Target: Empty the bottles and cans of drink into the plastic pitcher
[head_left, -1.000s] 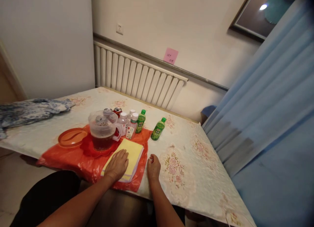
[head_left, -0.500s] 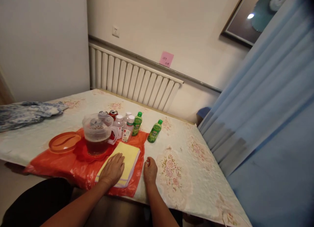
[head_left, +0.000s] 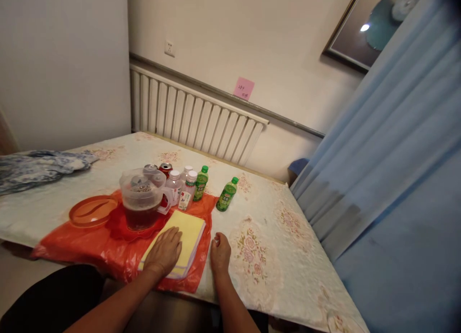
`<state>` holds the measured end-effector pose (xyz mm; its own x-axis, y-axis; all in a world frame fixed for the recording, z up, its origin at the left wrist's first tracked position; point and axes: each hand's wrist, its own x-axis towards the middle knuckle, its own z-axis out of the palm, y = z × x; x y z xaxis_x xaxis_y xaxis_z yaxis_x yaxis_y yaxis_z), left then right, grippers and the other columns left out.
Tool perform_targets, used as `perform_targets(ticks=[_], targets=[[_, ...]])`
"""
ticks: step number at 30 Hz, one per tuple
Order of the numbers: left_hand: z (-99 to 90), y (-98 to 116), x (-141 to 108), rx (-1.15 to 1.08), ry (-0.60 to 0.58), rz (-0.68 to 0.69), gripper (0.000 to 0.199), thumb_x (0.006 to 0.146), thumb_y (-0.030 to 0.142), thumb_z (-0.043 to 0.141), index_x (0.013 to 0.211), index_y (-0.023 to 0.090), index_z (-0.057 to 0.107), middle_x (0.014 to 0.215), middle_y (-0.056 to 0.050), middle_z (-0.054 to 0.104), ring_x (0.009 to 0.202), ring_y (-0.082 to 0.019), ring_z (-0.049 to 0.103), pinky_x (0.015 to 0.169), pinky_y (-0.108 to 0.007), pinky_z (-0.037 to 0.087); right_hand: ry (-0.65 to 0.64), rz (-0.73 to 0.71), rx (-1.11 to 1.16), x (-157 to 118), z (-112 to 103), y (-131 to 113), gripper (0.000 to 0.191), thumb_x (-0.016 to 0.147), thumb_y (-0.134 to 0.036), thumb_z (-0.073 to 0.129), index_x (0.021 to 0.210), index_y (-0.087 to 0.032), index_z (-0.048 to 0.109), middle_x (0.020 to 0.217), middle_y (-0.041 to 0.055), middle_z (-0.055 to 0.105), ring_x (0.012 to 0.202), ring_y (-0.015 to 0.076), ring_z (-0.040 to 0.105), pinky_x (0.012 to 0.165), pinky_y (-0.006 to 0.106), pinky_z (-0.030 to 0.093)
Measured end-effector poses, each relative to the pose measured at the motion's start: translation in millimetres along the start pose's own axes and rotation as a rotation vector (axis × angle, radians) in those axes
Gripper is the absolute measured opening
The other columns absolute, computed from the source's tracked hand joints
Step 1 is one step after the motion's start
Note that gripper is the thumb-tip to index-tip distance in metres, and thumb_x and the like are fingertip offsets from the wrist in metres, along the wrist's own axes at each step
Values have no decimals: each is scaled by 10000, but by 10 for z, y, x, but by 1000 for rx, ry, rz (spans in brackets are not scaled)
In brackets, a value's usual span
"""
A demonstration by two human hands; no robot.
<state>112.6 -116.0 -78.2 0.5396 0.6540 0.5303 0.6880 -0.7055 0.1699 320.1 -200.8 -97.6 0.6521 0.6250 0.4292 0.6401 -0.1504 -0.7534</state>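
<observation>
My left hand [head_left: 164,250] lies flat, fingers stretched out, on a folded yellow cloth [head_left: 190,227] with pale edges. The cloth rests on a red plastic sheet [head_left: 90,249]. Just right of the sheet, my right hand [head_left: 220,252] rests on the floral tablecloth [head_left: 270,256] with its fingers curled in; a small pale spot shows near the thumb, too small to name. Beyond the cloth, a clear pitcher [head_left: 142,203] with dark liquid stands on a red scalloped dish [head_left: 117,227]. An orange round lid [head_left: 90,211] lies to its left.
Behind the pitcher stand a dark red can [head_left: 165,169], several white-capped bottles [head_left: 187,191] and a green bottle [head_left: 200,184]. Another green bottle [head_left: 226,194] stands farther right. Patterned fabric [head_left: 43,167] lies at the far left. A blue curtain [head_left: 389,179] hangs along the right side.
The view has shifted very slightly. Both hands keep their places and poses, and no object has visibly moved on the table.
</observation>
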Motion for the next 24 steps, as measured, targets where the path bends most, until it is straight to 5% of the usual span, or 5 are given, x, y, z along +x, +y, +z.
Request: perform_targets(ticks=[24], targets=[[-14,5,-2,4,-45,-6,361,921,252,450,1189,128,657,1301,-170,644,1246,-306,568,1085,-462,427,-15,-10,-24,0,-18,-9,366,782,-147,470,1072,-148,692,963,104,724,877,226,687,801,311,520]])
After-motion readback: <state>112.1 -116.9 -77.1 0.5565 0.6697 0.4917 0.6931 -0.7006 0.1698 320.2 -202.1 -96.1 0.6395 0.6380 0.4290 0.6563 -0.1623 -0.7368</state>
